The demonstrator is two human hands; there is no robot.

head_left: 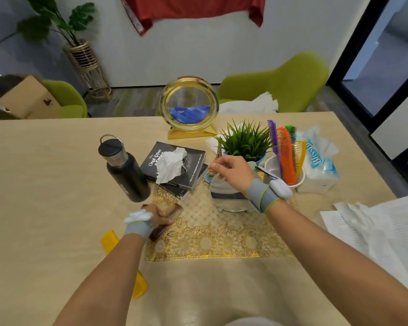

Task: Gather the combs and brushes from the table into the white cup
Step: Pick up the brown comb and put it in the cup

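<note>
The bench lies open at left. The potted plant and tissue pack flank the white cup. Its mouth is crowded with combs.

room beyond a light wooden table: a pale wall carries a hanging red cloth; two green chairs stand at the table's far edge, one at left and one at right. a leafy plant rises from a gold wire stand at left, near an open cardboard box. dark wood-pattern floor; black-framed glass door at right. lighting even.
</note>
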